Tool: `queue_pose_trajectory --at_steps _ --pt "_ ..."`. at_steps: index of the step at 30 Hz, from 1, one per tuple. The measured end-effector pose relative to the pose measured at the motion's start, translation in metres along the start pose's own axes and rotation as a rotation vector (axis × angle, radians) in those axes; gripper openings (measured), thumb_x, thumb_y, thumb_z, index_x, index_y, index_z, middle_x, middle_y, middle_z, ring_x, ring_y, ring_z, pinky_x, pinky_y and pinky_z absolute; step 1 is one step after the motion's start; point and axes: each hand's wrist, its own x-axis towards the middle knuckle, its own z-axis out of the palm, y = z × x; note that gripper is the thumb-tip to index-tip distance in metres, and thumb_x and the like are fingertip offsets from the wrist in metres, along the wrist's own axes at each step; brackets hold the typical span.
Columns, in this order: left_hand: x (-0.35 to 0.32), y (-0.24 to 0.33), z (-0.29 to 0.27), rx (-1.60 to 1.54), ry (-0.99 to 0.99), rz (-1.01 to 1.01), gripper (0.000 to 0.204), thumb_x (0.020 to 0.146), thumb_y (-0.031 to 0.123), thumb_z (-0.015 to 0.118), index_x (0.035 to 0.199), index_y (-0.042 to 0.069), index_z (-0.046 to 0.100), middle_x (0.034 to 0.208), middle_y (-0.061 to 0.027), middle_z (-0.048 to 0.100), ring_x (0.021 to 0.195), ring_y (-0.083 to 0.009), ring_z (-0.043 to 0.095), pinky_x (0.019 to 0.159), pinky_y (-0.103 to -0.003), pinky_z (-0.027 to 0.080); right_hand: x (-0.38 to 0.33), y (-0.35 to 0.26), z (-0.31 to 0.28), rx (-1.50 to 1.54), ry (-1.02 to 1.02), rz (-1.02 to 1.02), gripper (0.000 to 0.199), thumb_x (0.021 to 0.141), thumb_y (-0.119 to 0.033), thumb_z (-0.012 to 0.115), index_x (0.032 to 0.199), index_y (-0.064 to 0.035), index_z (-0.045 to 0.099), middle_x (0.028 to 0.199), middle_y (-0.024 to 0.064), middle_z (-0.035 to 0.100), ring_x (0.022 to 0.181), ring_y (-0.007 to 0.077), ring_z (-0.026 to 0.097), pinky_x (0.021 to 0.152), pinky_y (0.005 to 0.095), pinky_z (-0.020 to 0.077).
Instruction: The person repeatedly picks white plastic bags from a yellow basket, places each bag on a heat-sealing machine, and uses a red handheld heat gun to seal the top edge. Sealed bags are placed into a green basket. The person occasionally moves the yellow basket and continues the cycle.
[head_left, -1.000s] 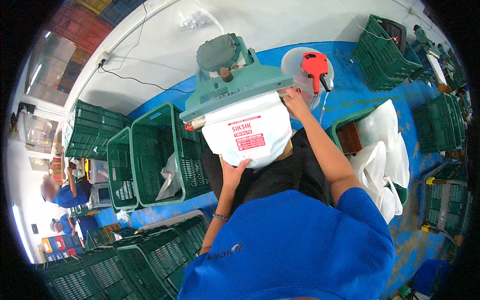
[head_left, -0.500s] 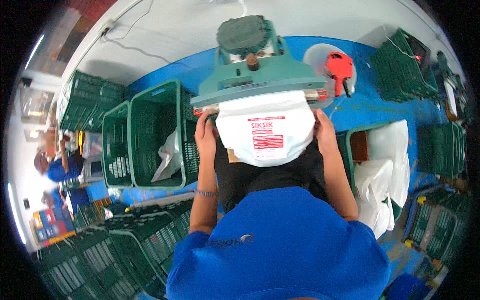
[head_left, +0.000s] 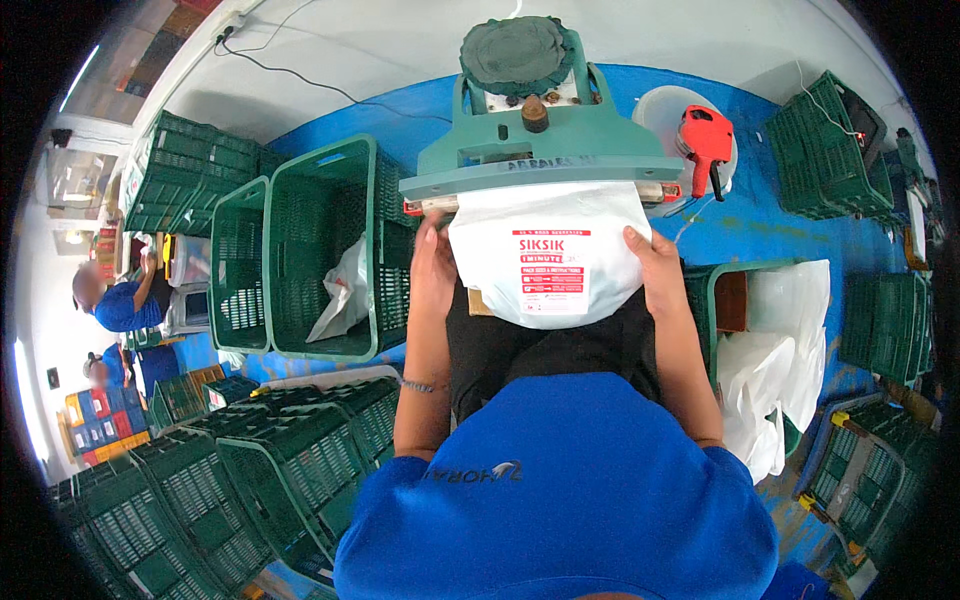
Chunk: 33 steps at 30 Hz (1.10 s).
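Hands grip white bag (head_left: pixel 548 262) by its sides at frame centre, left hand (head_left: pixel 433 272) and right hand (head_left: pixel 655 270) level, bag's top edge tucked under green sealing machine (head_left: pixel 545 150).

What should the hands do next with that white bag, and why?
Probably hold the white bag steady and flat: its top edge sits under the bar of the green machine, with the left hand and right hand gripping its two sides.
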Motion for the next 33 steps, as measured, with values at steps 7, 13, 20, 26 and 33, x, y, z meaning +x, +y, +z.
queue_pose_trajectory --at_steps 7,13,20,26,33 --pt "-0.066 0.004 -0.001 0.886 0.047 0.199 0.027 0.090 0.020 0.061 0.095 -0.007 0.064 0.084 -0.0023 0.064 0.080 -0.0089 0.055 0.071 -0.027 0.045 -0.039 -0.021 0.008 -0.260 -0.195 -0.380 0.024 0.090 -0.018 0.062 0.101 0.0023 0.067 0.097 0.0032 0.066 0.090 0.0110 0.057 0.081 0.0302 0.0463" --pt "-0.093 0.058 0.024 1.276 0.627 0.329 0.039 0.090 0.032 0.063 0.081 -0.004 0.054 0.080 -0.0122 0.057 0.074 -0.0229 0.055 0.069 -0.036 0.048 -0.046 -0.018 -0.032 0.081 -0.089 -0.345 0.031 0.091 -0.021 0.059 0.115 -0.0007 0.060 0.111 0.0058 0.062 0.098 0.0134 0.057 0.087 0.0308 0.0452" --pt "-0.092 0.200 0.031 1.732 0.651 0.796 0.052 0.095 0.042 0.048 0.113 -0.004 0.062 0.098 -0.0287 0.063 0.081 -0.0403 0.060 0.072 -0.046 0.047 -0.063 -0.003 -0.263 -1.187 1.357 -0.470 0.044 0.078 -0.016 0.068 0.118 -0.0011 0.055 0.111 0.0181 0.059 0.107 0.0367 0.053 0.099 0.0445 0.0361" --pt "-0.064 0.254 -0.057 1.791 0.740 0.817 0.056 0.094 0.046 0.048 0.106 -0.007 0.063 0.096 -0.0289 0.064 0.082 -0.0394 0.061 0.072 -0.047 0.047 -0.036 -0.014 -0.416 -1.201 1.495 0.313 0.036 0.082 -0.028 0.061 0.104 0.0015 0.062 0.108 0.0206 0.062 0.103 0.0389 0.059 0.085 0.0441 0.0495" --pt "-0.022 0.308 -0.311 1.142 1.060 -0.081 0.055 0.091 0.040 0.056 0.133 0.006 0.046 0.099 -0.0146 0.066 0.083 -0.0193 0.062 0.057 -0.032 0.047 -0.015 -0.003 -0.433 -1.073 1.387 0.244 0.028 0.086 -0.032 0.060 0.104 -0.0117 0.067 0.105 0.0153 0.067 0.099 0.0343 0.063 0.082 0.0442 0.0497"
